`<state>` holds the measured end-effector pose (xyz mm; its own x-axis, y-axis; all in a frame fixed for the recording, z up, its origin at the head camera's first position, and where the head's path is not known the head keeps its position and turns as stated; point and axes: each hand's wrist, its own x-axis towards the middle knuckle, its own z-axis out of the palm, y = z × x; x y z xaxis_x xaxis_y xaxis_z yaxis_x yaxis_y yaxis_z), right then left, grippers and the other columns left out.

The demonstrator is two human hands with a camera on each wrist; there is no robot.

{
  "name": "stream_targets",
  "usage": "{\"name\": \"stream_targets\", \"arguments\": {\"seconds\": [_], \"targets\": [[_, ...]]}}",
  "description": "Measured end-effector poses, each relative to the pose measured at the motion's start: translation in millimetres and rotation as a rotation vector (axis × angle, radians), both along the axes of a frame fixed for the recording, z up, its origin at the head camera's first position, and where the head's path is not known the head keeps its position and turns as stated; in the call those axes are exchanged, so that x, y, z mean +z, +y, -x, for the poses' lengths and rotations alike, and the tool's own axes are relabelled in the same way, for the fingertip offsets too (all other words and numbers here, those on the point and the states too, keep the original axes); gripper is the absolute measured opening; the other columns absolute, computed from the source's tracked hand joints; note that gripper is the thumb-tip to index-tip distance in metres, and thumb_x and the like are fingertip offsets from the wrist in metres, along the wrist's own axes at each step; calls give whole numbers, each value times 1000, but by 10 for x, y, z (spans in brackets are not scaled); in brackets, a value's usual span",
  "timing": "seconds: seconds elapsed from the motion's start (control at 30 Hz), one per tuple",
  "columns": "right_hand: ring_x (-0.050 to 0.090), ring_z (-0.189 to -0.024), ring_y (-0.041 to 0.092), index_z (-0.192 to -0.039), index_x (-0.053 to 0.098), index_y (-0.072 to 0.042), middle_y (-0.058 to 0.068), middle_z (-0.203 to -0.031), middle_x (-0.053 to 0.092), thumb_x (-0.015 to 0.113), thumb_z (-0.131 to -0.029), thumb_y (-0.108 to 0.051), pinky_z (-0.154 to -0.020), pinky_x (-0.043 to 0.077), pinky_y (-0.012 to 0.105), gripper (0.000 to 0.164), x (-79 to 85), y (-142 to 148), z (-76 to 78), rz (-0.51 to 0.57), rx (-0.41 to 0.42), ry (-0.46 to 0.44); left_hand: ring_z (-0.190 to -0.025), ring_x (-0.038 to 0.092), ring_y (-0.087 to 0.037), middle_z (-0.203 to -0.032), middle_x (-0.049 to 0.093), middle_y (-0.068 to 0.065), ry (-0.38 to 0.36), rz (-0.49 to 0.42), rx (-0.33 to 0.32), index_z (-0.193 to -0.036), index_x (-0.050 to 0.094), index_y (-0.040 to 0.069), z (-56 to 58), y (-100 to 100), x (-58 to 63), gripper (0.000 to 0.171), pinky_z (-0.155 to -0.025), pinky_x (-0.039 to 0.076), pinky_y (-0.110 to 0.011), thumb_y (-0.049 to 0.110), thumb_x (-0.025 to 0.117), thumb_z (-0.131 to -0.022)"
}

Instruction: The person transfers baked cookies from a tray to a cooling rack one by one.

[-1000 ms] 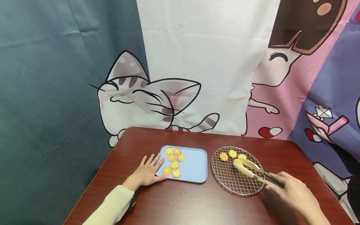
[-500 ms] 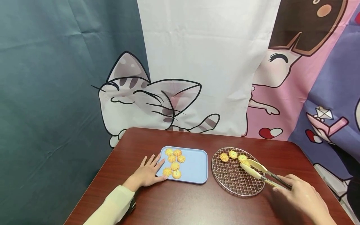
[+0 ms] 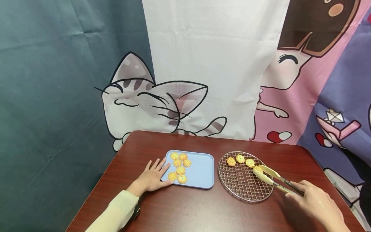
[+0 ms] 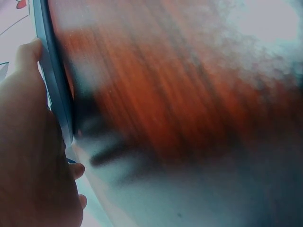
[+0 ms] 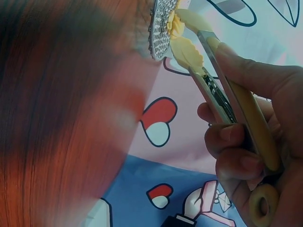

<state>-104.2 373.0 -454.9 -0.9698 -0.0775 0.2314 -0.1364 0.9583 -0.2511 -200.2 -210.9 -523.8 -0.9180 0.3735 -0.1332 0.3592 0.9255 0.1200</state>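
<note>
right grip (image 3: 316, 201) curls round metal tongs (image 3: 263, 177) at a ridged cookie (image 3: 257, 169). left grip (image 3: 150, 179), fingers spread, touches smooth tray (image 3: 201, 170). glossy worktop (image 3: 203, 209), printed cloth (image 3: 217, 48) behind.

No lettering, label, brand or number can be read. The only sign-like marks are two printed hearts, each part red and part white, on the cloth (image 3: 301, 117) hanging beyond the bench (image 3: 191, 209) at the far right: one heart (image 3: 279, 137) on its pink area, a second heart (image 3: 323, 140) further right on its blue area.
</note>
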Motion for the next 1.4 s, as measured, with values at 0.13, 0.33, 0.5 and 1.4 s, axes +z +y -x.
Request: {"name": "stream_targets", "arguments": {"seconds": [0.13, 0.33, 0.5, 1.4], "targets": [[61, -69, 23, -100, 77, -10, -6, -82, 60, 88, -74, -30, -55, 46, 47, 35, -10, 3, 6, -10, 3, 8, -155, 16, -37, -170, 16, -6, 6, -20, -7, -161, 30, 23, -3, -2, 8, 88, -121, 8, -62, 76, 43, -93], [61, -68, 24, -100, 77, -9, -4, -82, 60, 88, -74, -28, -56, 47, 48, 34, -5, -8, 29, -23, 3, -7, -155, 16, -37, -170, 15, -5, 11, 0, -7, -162, 29, 24, -8, 3, 31, 89, -121, 8, -62, 78, 41, -93], [59, -67, 23, -100, 77, -8, -4, -81, 59, 88, -75, -27, -55, 45, 46, 33, -14, -7, 40, -32, -5, -20, -154, 17, -37, -170, 17, -6, 13, -4, -11, -161, 30, 23, -6, 3, 32, 88, -120, 9, -63, 77, 42, -93], [61, -76, 22, -117, 74, -10, 1, -97, 63, 85, -78, -47, -60, 46, 44, 55, -5, -190, 8, 43, -8, -31, -154, 16, -37, -170, 17, -7, 12, 1, -15, -161, 30, 22, -8, 7, 16, 89, -121, 8, -62, 78, 41, -93]]}}
